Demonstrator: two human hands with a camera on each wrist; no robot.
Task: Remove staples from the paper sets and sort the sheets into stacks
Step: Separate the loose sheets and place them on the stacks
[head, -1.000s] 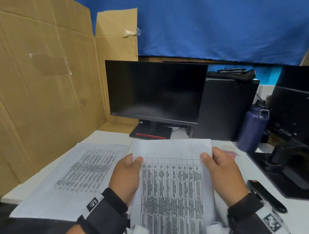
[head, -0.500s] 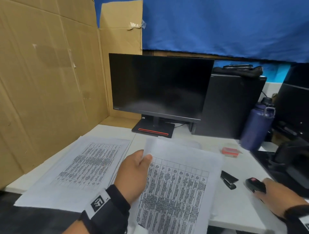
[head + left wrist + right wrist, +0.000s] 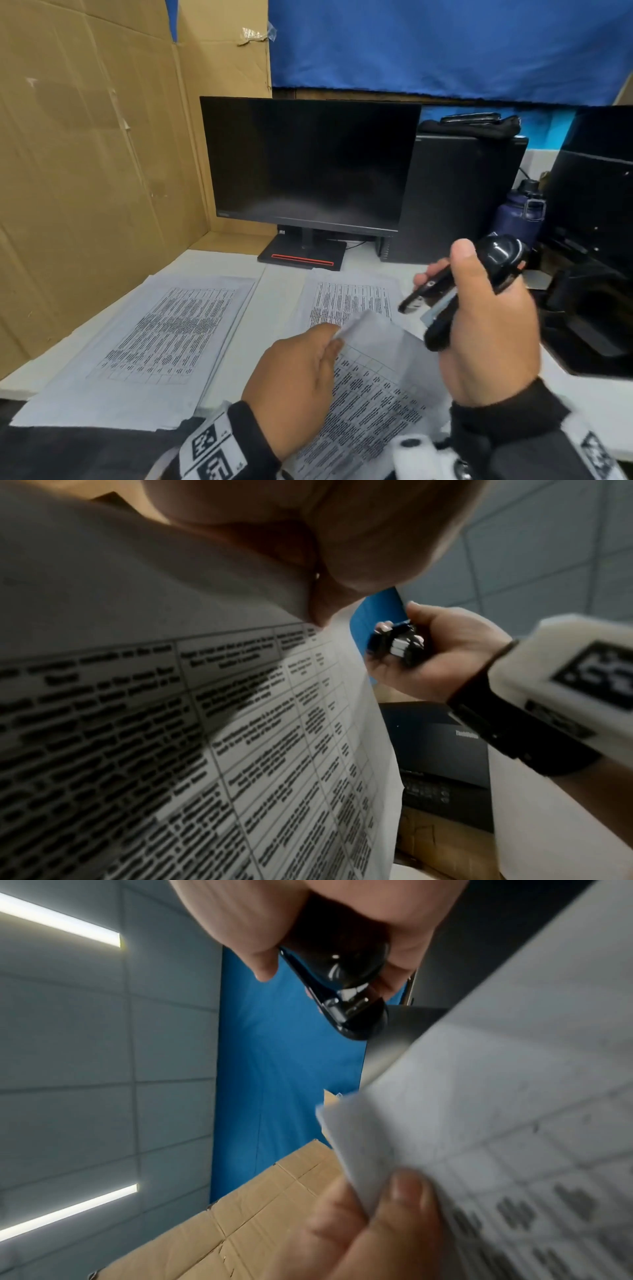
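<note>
My left hand [image 3: 334, 339] pinches the top corner of a printed paper set [image 3: 376, 394] and holds it raised off the white table [image 3: 233, 263]. The right hand [image 3: 479, 308] grips a black stapler-like tool [image 3: 496, 257] in the air, its jaws standing apart and pointing left, just right of that corner. The right wrist view shows the tool [image 3: 342, 988] a short way above the corner [image 3: 346, 1123], with my left thumb [image 3: 404, 1191] on the sheet. A stack of printed sheets [image 3: 164, 335] lies at the left. Another printed sheet [image 3: 349, 298] lies flat behind the held set.
A dark monitor [image 3: 308, 164] and a black computer tower [image 3: 459, 195] stand at the back. A blue bottle [image 3: 517, 219] and black equipment [image 3: 599, 308] crowd the right side. A cardboard wall [image 3: 85, 171] closes off the left.
My right hand let go of the paper, reached right to the black tool on the table and lifted it up beside the paper's corner. The left hand kept its hold and raised that corner.
</note>
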